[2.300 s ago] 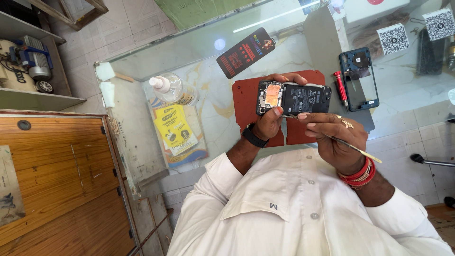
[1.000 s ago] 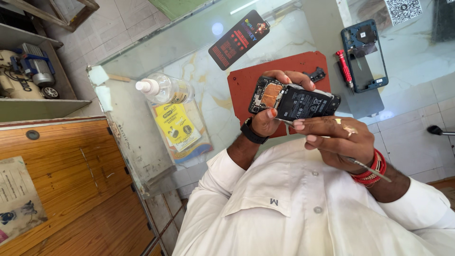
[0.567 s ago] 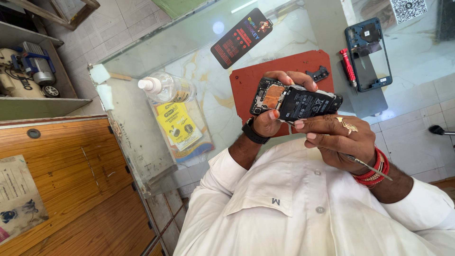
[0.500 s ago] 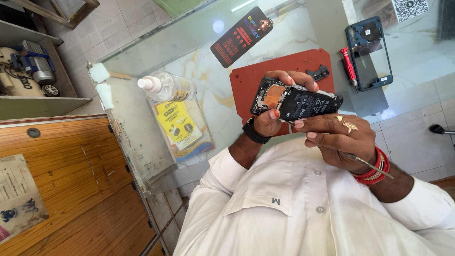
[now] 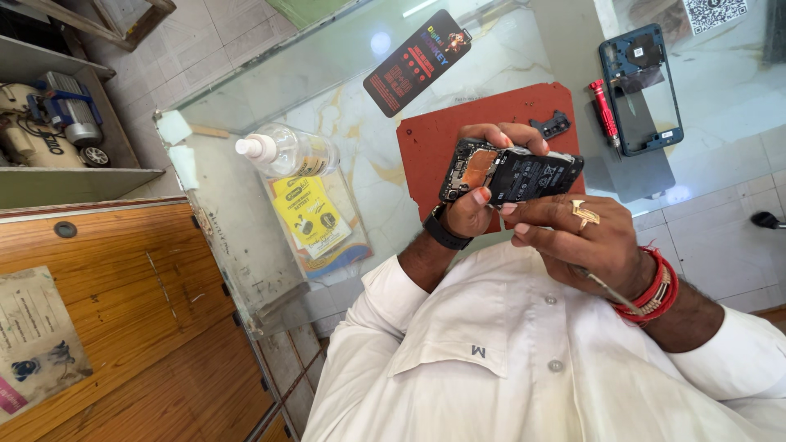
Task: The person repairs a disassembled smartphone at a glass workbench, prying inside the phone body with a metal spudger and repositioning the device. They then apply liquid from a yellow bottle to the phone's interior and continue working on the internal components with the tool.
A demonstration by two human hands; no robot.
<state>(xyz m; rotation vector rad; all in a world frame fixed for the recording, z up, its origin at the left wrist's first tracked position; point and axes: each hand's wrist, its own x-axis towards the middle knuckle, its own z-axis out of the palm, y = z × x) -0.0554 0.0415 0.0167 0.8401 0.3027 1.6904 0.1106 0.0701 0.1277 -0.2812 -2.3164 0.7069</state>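
My left hand [image 5: 468, 211], with a black band at the wrist, grips an opened black phone [image 5: 516, 173] with its back off, so the board and battery show. It is held above a red work mat [image 5: 491, 115]. My right hand [image 5: 585, 241], with a gold ring and red bangles, touches the phone's near edge with its fingertips. A thin metal tool [image 5: 610, 288] is tucked in this hand and points back toward my wrist.
On the glass counter lie a blue phone frame [image 5: 643, 86], a red screwdriver [image 5: 604, 119], a small black part [image 5: 550, 125], a black card [image 5: 417, 61] and a clear pump bottle [image 5: 286, 151] over a yellow leaflet [image 5: 315, 217]. A wooden cabinet [image 5: 106, 303] stands at the left.
My right hand has come up from just below the phone until its fingertips rest on the phone's edge. The left hand keeps its hold, and the view has shifted slightly.
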